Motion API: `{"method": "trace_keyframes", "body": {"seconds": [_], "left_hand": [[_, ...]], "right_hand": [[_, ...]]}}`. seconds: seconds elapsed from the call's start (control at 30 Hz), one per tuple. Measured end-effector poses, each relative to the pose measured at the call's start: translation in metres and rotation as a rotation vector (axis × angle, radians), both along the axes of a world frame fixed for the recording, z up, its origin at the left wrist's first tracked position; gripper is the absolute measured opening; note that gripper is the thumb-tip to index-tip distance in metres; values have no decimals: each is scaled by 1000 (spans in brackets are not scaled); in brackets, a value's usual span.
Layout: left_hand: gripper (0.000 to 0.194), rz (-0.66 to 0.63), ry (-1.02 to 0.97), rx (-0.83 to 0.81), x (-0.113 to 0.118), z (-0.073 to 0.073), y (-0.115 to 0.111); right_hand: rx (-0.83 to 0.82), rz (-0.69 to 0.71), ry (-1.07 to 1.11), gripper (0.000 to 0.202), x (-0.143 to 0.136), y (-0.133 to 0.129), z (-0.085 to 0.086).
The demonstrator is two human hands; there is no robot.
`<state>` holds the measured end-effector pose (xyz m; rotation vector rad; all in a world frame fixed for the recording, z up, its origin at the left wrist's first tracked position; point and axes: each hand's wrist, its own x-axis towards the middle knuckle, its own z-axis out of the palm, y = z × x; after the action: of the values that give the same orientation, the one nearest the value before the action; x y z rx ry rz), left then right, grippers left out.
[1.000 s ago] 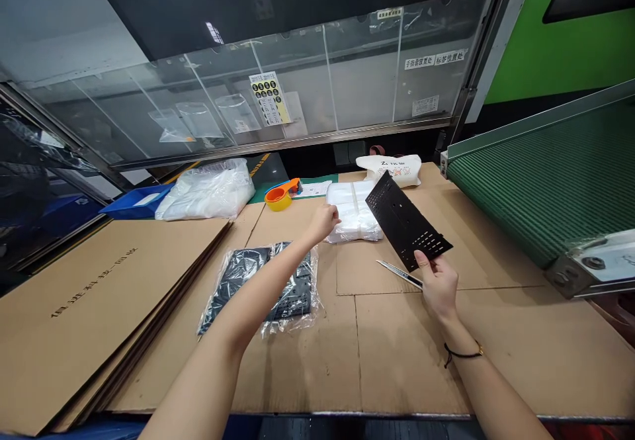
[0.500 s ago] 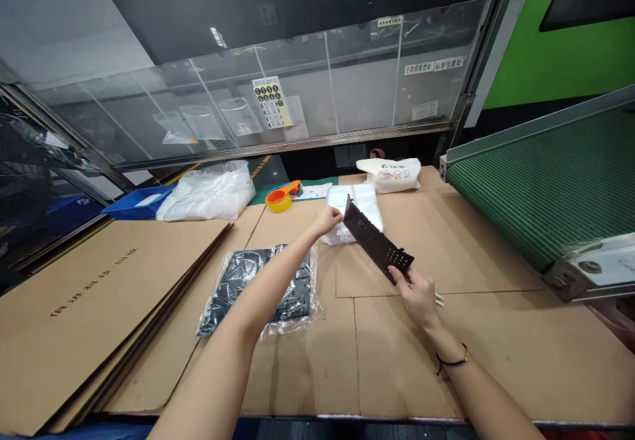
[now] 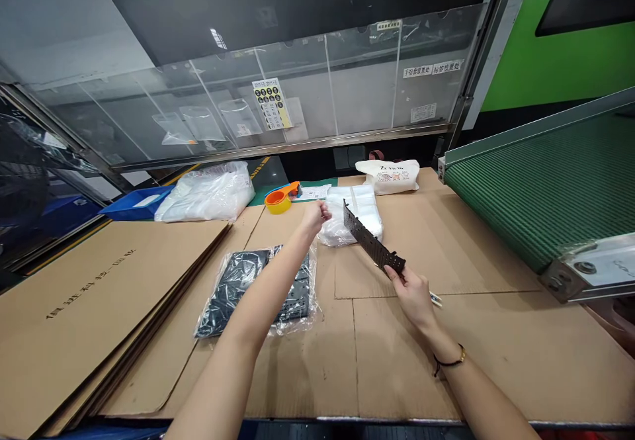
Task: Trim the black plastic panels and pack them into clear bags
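My right hand (image 3: 414,298) grips the lower end of a thin black perforated plastic panel (image 3: 370,236), which is held up at a slant above the cardboard-covered table. The ends of a small pale object (image 3: 436,300) poke out beside that hand; whether it is held or lies on the table I cannot tell. My left hand (image 3: 316,217) is closed, fingers curled, to the left of the panel's upper end and apart from it. Whatever may be in it is hidden. Behind both lies a stack of clear plastic bags (image 3: 360,205). Bagged black parts (image 3: 238,288) lie under my left forearm.
Flat cardboard sheets (image 3: 89,294) are stacked at left. Along the back are a blue tray (image 3: 133,205), a bulky plastic bag (image 3: 208,192), an orange tape dispenser (image 3: 282,196) and a white printed pouch (image 3: 391,175). A green conveyor belt (image 3: 550,182) stands on the right.
My left hand has moved left, away from the panel's upper end, and its fingers have curled in. The panel has turned slightly edge-on in my right hand and dipped at its upper end.
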<state>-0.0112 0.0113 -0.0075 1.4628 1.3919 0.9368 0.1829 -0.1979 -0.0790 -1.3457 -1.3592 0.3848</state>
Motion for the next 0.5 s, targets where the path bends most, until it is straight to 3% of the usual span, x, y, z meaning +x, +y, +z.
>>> {"method": "trace_keyframes", "body": {"seconds": [0.2, 0.33, 0.43, 0.5], "left_hand": [[10, 16, 107, 74, -20, -4, -39], [15, 17, 227, 192, -47, -9, -76], [12, -46, 306, 211, -68, -16, -103], [15, -125, 338, 180, -76, -20, -118]], "right_hand": [[-87, -28, 174, 58, 2, 0, 1], [-131, -4, 382, 59, 6, -7, 14], [-208, 96, 558, 60, 6, -34, 23], [-394, 181, 810, 55, 2, -63, 21]]}}
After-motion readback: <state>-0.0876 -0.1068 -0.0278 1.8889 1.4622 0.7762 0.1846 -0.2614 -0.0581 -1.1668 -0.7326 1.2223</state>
